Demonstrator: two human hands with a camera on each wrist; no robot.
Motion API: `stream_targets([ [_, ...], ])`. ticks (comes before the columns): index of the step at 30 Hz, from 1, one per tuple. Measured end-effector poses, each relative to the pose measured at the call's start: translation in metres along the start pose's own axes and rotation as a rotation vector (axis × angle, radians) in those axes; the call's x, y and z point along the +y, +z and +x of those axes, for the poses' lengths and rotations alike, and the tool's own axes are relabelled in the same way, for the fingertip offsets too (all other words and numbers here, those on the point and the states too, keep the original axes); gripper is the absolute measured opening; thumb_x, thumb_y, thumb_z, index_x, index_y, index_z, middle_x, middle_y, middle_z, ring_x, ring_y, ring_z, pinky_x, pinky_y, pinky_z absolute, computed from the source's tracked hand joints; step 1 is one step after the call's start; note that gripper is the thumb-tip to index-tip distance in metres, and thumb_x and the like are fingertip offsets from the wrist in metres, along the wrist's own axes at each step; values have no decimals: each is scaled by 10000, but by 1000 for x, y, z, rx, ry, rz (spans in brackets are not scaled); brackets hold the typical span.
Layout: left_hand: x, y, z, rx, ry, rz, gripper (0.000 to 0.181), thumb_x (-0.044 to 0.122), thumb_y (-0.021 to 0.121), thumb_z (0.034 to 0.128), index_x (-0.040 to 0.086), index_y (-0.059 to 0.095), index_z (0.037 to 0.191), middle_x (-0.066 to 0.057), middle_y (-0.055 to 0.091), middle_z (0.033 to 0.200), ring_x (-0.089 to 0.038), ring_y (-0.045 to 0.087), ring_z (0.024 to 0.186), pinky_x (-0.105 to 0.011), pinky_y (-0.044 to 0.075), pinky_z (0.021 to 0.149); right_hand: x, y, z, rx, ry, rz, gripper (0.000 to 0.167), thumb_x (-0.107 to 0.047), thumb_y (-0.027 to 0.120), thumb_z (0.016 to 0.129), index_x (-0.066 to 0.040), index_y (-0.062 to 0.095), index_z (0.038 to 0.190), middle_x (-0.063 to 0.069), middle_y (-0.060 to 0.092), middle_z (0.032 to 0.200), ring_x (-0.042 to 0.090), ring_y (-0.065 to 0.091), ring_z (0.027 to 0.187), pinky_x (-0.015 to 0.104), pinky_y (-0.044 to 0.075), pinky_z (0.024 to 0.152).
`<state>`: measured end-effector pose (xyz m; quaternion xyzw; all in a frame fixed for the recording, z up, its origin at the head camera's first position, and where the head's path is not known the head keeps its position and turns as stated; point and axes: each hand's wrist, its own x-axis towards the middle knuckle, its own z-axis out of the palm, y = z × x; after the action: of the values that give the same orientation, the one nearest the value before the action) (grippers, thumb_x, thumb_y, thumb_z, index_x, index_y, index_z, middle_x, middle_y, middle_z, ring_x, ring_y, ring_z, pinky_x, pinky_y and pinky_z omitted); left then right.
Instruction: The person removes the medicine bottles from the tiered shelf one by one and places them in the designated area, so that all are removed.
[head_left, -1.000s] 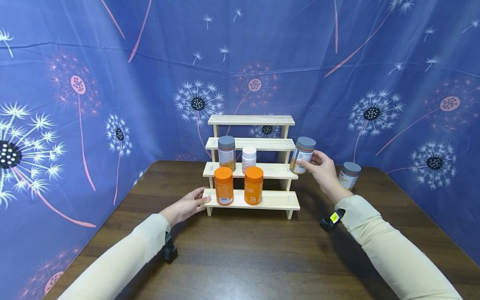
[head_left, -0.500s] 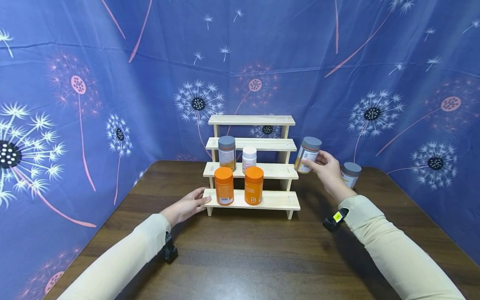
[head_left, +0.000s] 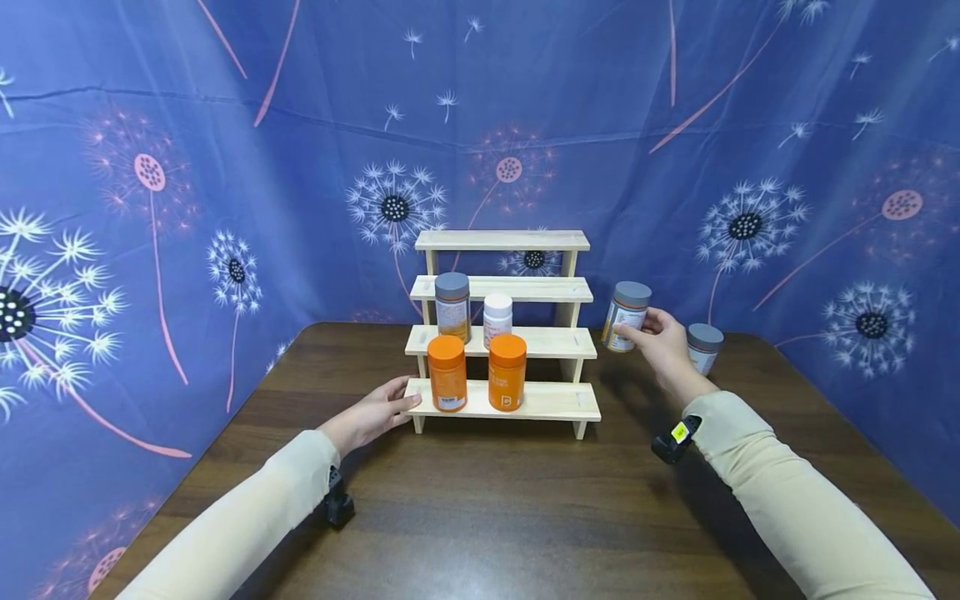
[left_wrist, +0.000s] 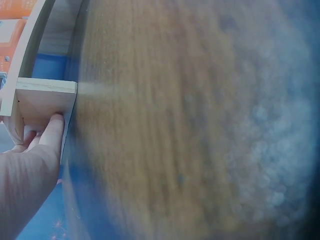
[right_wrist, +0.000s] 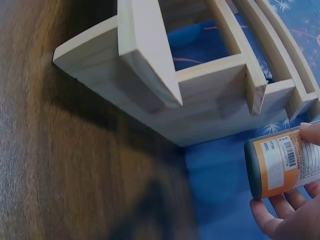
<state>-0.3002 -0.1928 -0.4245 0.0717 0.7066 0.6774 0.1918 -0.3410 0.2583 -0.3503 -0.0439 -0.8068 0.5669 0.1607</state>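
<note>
My right hand (head_left: 666, 350) holds a grey-lidded supplement jar (head_left: 628, 312), slightly tilted, in the air just right of the stepped wooden rack (head_left: 555, 400). In the right wrist view the thumb and fingers wrap this jar (right_wrist: 280, 162), whose orange and white label shows. At the rack's lower left end, my left hand (head_left: 378, 410) grips the bottom step, with a fingertip against the side board (left_wrist: 42, 107) in the left wrist view. Two orange jars (head_left: 447, 375) stand on the bottom step. Above them, another grey-lidded jar (head_left: 452, 312) and a small white bottle (head_left: 498, 321) stand on the second step.
Behind my right hand, another grey-lidded jar (head_left: 703, 346) stands on the brown wooden table (head_left: 480, 517), partly hidden. A blue dandelion-print cloth (head_left: 300, 192) hangs behind and at both sides of the table.
My right hand has carried the grey-lidded jar rightward, from the second step's right end to beyond the rack, and slightly lower lately. My left hand stays at the rack's end.
</note>
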Motion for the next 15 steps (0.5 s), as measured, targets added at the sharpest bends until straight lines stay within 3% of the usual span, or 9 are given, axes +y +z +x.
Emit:
stream_targets([
  [3, 2, 1, 0, 5, 4, -9, 661, 108, 478, 1019, -14, 81, 1533, -238, 220, 1557, -169, 472, 1219, -445, 313, 1173, 2, -2, 2, 9, 2, -22, 663, -258, 747, 852, 7, 451, 1382, 7, 589, 1105, -43, 505, 842, 104, 449, 754],
  [9, 3, 2, 1, 3, 1, -9, 679, 111, 481, 1018, -20, 58, 1534, -247, 188, 1565, -224, 418, 1289, -460, 296, 1178, 13, -8, 4, 24, 29, -42, 661, -239, 740, 859, 17, 436, 1387, 10, 593, 1113, -67, 491, 832, 102, 439, 759],
  [15, 2, 2, 0, 10, -13, -1, 678, 122, 485, 1019, -12, 68, 1536, -236, 191, 1569, -217, 430, 1284, -450, 308, 1175, 29, -12, 9, 56, 32, -14, 611, -211, 753, 843, 23, 478, 1336, 157, 620, 1210, -12, 528, 857, 139, 456, 779],
])
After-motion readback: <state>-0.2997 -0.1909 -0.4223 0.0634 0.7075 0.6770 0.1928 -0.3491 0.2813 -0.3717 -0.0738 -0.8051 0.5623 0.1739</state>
